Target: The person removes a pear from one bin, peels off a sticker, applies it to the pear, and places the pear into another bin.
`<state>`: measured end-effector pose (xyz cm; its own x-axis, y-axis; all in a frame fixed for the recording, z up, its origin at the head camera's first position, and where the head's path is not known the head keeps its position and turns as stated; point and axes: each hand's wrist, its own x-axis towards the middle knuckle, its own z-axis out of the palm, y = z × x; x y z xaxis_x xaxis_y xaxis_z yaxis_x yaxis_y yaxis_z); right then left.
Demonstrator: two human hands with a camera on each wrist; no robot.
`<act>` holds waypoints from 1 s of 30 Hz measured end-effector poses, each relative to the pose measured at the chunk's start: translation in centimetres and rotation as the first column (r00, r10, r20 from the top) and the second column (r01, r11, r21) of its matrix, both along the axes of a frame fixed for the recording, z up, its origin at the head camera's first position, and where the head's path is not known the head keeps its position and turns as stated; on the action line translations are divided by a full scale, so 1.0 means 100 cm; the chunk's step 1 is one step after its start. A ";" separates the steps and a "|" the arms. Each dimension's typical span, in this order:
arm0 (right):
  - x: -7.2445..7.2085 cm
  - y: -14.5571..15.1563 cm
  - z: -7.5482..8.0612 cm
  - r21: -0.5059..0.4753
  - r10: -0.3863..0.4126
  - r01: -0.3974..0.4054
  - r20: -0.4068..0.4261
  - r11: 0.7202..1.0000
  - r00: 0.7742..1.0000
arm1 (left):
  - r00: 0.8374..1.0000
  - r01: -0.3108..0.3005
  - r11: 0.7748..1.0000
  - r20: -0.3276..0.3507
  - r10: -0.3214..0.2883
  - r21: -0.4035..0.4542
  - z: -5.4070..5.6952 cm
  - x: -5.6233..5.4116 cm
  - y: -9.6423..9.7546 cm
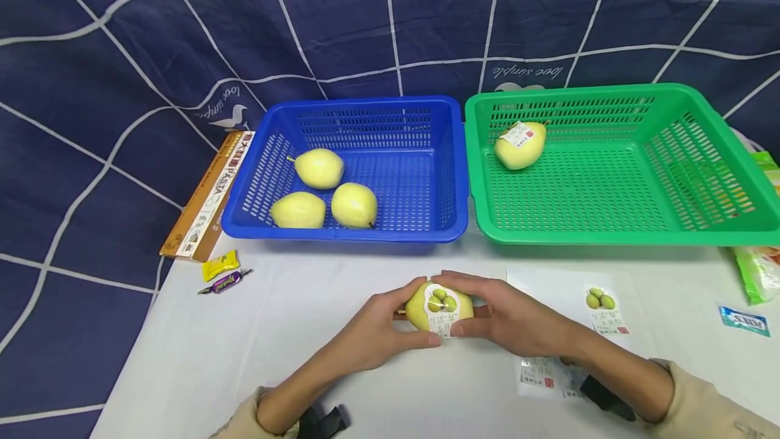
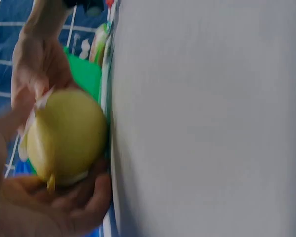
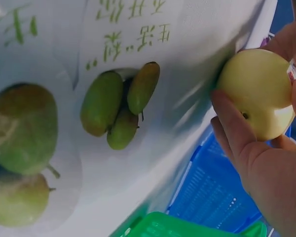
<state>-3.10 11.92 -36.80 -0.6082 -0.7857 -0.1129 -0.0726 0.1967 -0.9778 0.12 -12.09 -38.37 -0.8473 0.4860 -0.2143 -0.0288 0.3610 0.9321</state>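
A yellow pear (image 1: 417, 310) lies on its side between both hands over the white table. On its upper side sits a white label (image 1: 440, 303) with a picture of green pears and some writing. My left hand (image 1: 379, 332) holds the stem end, its thumb by the label's lower edge. The right hand (image 1: 518, 314) grips the other end, fingers over the far side and thumb on the label's lower corner. In the left wrist view the pear (image 2: 71, 136) shows its stem, fingers beneath it. Seen from the right wrist, fingers curve round the pear (image 3: 259, 86).
A blue basket (image 1: 341, 234) with three unlabelled pears stands behind the hands. Right of it, a green basket (image 1: 609, 236) contains one labelled pear (image 1: 521, 148). A label sheet (image 1: 548, 283) lies under the right forearm. Wrapped sweets (image 1: 225, 281) and a pasta box (image 1: 210, 198) lie left.
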 end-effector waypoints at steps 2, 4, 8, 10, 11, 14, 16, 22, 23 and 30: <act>0.000 0.000 0.000 -0.005 0.001 -0.001 0.000 1.000 1.000 | 1.000 -0.012 1.000 -0.014 0.012 -0.014 -0.001 0.001 0.001; 0.000 0.000 -0.001 0.000 -0.013 0.013 -0.016 1.000 1.000 | 1.000 -0.014 1.000 -0.023 0.013 -0.023 -0.002 0.002 0.002; 0.000 0.000 -0.002 0.038 -0.071 0.073 -0.049 0.997 0.996 | 1.000 0.001 1.000 -0.018 -0.001 -0.024 -0.002 0.001 0.001; -0.001 0.000 -0.002 0.054 -0.096 0.099 -0.064 0.994 0.993 | 1.000 -0.009 1.000 0.019 0.009 0.005 -0.001 0.000 0.001; 0.000 0.000 -0.001 0.054 -0.098 0.102 -0.068 0.993 0.993 | 0.999 -0.023 0.999 0.042 0.022 0.027 0.000 -0.001 0.001; 0.001 -0.001 0.000 0.020 -0.081 0.083 -0.074 0.996 0.994 | 0.991 -0.083 0.994 0.108 0.075 0.076 0.001 -0.004 0.002; 0.002 -0.002 0.001 0.001 -0.071 0.071 -0.073 0.997 0.995 | 0.988 -0.113 0.989 0.118 0.101 0.097 0.001 -0.006 0.003; 0.003 -0.002 0.001 0.016 -0.094 0.095 -0.049 0.995 0.994 | 0.991 -0.120 0.987 0.078 0.112 0.110 -0.002 -0.007 0.005; 0.003 -0.002 0.001 0.018 -0.097 0.098 -0.040 0.995 0.995 | 0.991 -0.117 0.987 0.075 0.109 0.107 -0.002 -0.007 0.005; 0.003 -0.003 0.001 -0.051 -0.080 0.080 0.014 0.995 0.997 | 0.986 -0.088 0.983 0.151 0.063 0.162 0.000 -0.005 0.002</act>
<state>-2.81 11.58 -36.68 -0.6683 -0.7395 -0.0810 -0.0470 0.1506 -0.9875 -0.34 -11.92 -38.40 -0.8489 0.4612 -0.2584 -0.1890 0.1917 0.9631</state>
